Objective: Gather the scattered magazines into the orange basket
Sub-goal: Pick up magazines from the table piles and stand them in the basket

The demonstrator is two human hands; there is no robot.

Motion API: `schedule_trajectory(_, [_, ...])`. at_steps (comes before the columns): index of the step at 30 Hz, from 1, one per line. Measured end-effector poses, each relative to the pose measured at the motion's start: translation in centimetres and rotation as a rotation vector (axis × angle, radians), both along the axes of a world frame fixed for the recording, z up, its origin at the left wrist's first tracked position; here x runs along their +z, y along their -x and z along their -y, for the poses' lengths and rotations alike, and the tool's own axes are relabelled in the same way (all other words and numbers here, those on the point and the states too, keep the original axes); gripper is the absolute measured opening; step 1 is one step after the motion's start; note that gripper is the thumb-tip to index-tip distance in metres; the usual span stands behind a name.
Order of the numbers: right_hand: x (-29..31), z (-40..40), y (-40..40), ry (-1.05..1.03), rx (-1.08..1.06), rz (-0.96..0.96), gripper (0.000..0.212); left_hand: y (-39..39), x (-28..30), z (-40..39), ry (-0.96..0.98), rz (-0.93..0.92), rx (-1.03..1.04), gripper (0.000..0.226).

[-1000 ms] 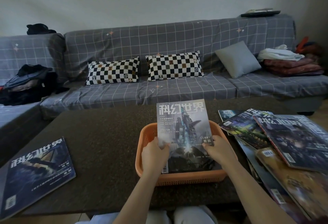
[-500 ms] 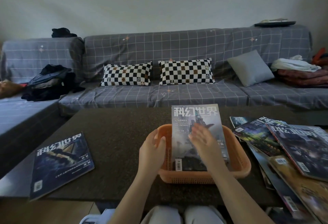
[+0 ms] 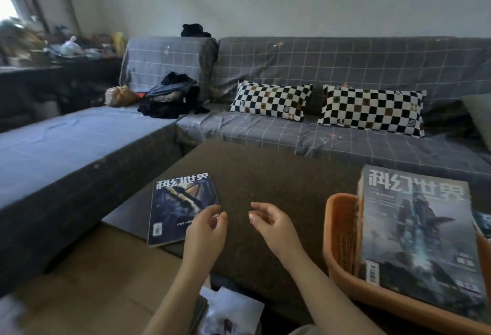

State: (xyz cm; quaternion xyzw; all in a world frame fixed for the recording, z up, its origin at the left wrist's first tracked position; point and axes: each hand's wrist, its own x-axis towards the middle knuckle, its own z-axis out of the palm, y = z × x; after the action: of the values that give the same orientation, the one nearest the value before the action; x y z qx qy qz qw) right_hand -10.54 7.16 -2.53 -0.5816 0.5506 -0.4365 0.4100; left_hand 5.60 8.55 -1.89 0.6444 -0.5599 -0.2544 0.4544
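While both hands, left hand (image 3: 206, 228) and right hand (image 3: 271, 224), hover loosely empty, orange basket (image 3: 338, 231) runs off-frame.

Glossy paper magazine (image 3: 422, 239) in a ribbed plastic orange basket (image 3: 341, 231).

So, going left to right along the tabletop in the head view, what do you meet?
Dark blue magazine → left hand → right hand → orange basket → grey magazine lying in it.
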Motion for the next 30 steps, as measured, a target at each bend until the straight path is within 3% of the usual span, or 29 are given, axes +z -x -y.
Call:
schedule_trajectory(5, [-3.9, 3.8, -4.0, -0.092, 0.024, -0.171, 0.039, -4.4, -3.2, 1.7, -0.075, 0.109, 0.131, 0.033])
schedule_trajectory(11, [-6.4, 7.0, -6.5, -0.132, 0.051, -0.378, 0.057, -7.6, -5.4, 4.0, -0.266, 0.446, 0.238, 0.048])
schedule_trajectory(17, [-6.5, 8.2, -7.8, -0.066, 0.123, -0.405, 0.048, -8.9, -6.1, 5.6, -0.416, 0.561, 0.267, 0.065])
schedule_trajectory(20, [-6.0, 8.1, -8.0, -0.072, 0.075, -0.4, 0.041, -9.5, -5.4, 6.0, -0.42, 0.458, 0.327, 0.07])
schedule_trajectory(23, [-5.6, 7.7, -7.4, -0.101, -0.061, -0.427, 0.042, -10.0, -5.1, 5.5, -0.34, 0.223, 0.33, 0.052])
schedule_trajectory(26, [-5.2, 6.3, -6.2, -0.139, -0.156, -0.45, 0.045, -9.4, -4.9, 4.3, -0.369, -0.115, 0.258, 0.039])
schedule_trajectory(30, [-5.1, 3.9, -4.3, -0.171, -0.192, -0.526, 0.04, -7.7, -5.4, 1.8, -0.354, -0.332, 0.112, 0.037])
